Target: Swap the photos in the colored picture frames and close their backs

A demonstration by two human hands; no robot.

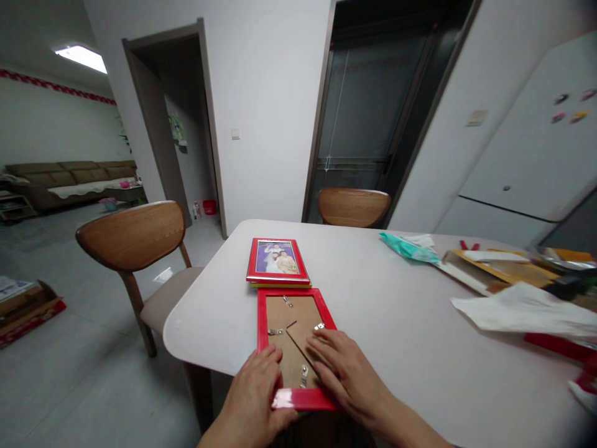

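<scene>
A red picture frame [298, 398] lies face down at the near table edge, its brown backing board [291, 348] showing. Small metal turn clips sit around the board, and a dark slit with a bent end runs across its middle. My left hand [256, 392] grips the near left corner, fingers on top and thumb along the near edge. Stretched over the right side, my right hand [347, 373] has its fingertips at the right metal clip [319, 326]. Just beyond, another red frame with a family photo [278, 258] lies face up on something with a yellow-green edge.
On the right of the white table [373, 298] lie a teal packet [410, 247], white paper [522, 308] and opened packaging [504, 267]. Wooden chairs stand at the left [135, 239] and far side [353, 207]. A cardboard box [32, 311] is on the floor.
</scene>
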